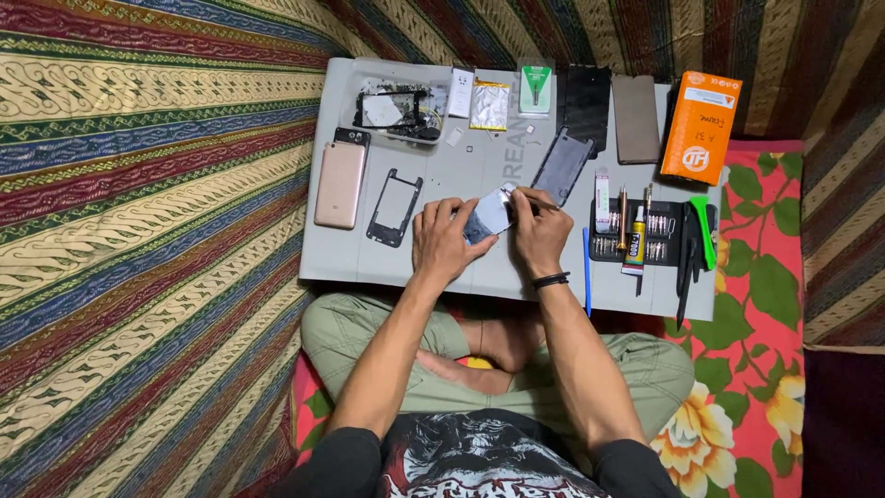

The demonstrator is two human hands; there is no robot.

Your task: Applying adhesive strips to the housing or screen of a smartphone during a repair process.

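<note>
My left hand (441,242) grips a small opened phone body (489,216) over the grey work mat (479,161), tilted up at its right end. My right hand (539,232) pinches a thin tool (537,202) whose tip touches the phone's upper right corner. A black band is on my right wrist. I sit cross-legged with the mat in front of my knees.
On the mat lie a rose-gold back cover (339,183), a black phone frame (395,207), a clear tray of parts (398,109), a dark panel (561,166), an orange box (702,126), a black tool holder (634,231) and a blue pry stick (586,270). Striped cloth surrounds it.
</note>
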